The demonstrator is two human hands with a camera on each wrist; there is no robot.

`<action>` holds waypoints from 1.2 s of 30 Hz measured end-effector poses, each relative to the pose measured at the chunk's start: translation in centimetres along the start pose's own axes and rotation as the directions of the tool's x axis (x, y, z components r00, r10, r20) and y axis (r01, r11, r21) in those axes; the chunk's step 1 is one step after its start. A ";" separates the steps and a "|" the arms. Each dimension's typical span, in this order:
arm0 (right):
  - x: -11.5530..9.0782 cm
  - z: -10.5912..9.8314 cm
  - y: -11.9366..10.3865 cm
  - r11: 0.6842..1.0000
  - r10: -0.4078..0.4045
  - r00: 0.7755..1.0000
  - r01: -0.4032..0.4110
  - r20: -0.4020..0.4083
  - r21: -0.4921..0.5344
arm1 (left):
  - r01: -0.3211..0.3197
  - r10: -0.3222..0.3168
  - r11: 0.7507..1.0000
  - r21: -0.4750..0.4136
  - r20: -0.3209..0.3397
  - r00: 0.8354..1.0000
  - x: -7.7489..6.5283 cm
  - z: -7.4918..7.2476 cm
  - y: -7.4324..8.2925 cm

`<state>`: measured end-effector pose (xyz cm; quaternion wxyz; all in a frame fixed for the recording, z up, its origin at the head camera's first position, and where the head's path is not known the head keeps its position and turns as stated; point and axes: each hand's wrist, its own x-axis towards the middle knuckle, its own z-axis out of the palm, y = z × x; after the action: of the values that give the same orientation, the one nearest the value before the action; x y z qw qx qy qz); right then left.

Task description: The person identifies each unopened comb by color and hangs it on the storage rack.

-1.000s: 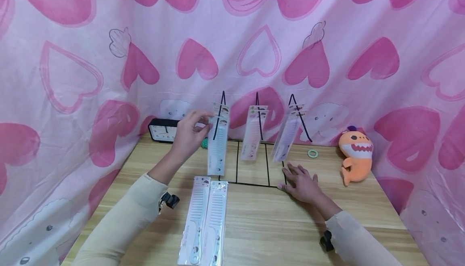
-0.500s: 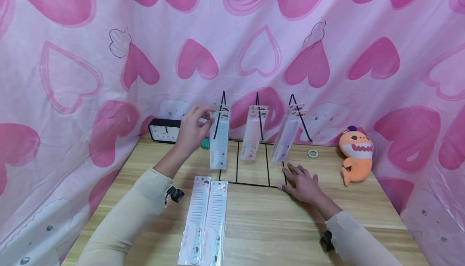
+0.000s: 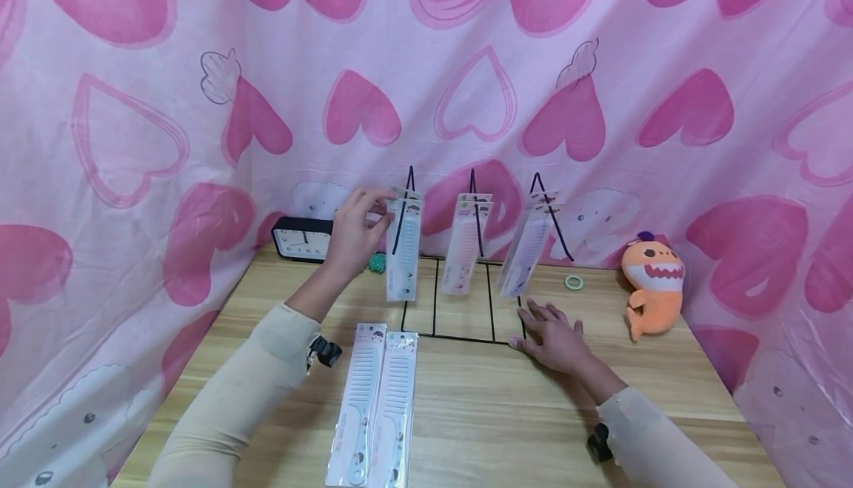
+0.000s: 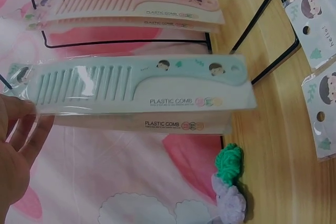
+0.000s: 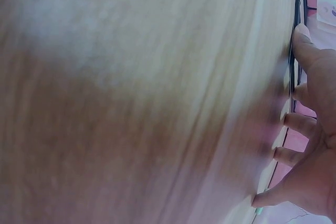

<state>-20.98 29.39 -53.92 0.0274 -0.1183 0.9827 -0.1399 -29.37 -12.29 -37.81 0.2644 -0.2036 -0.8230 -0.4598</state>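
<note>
Left hand point(image 3: 356, 229): fingers bent, pinching the top of the blue comb point(image 3: 408, 258), probably to keep it straight.
Blue comb: on the rack point(image 3: 490, 303), at its nine o'clock.
Right hand point(image 3: 552, 336): spread at four o'clock (maybe to stop wobbles).
Loose combs point(image 3: 363, 384): counter point(image 3: 480, 414), seven o'clock, likely for easy reach.

Right hand point(image 5: 325, 129) at the right margin, fingers spread, tips set along the visible border of the wood-grained table point(image 5: 147, 87), which fills most of the field. The thumb overlaps black wires point(image 5: 297, 3). Beyond: pink cloth point(image 5: 297, 139); upper right, a partly visible pale card point(image 5: 326, 6).
</note>
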 end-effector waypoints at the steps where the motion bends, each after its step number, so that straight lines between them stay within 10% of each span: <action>1: 0.0 0.0 0.0 1.000 0.003 1.000 -0.003 0.002 0.004 | 0.002 -0.002 1.000 -0.007 -0.002 1.000 0.0 0.0 0.0; 29: 0.2 0.1 -0.1 1.000 -0.001 1.000 0.001 0.005 -0.002 | 0.077 -0.069 0.984 -0.162 0.058 0.996 -1.9 -1.6 -1.4; 36: 0.0 0.2 -0.1 1.000 -0.008 1.000 0.008 -0.001 0.007 | 0.264 -0.247 0.963 -0.050 0.217 0.944 -3.7 -3.4 -2.8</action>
<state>-20.99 29.28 -54.06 0.0266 -0.1221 0.9817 -0.1436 -27.24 -16.92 -40.42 0.1066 -0.1524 -0.8469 -0.4981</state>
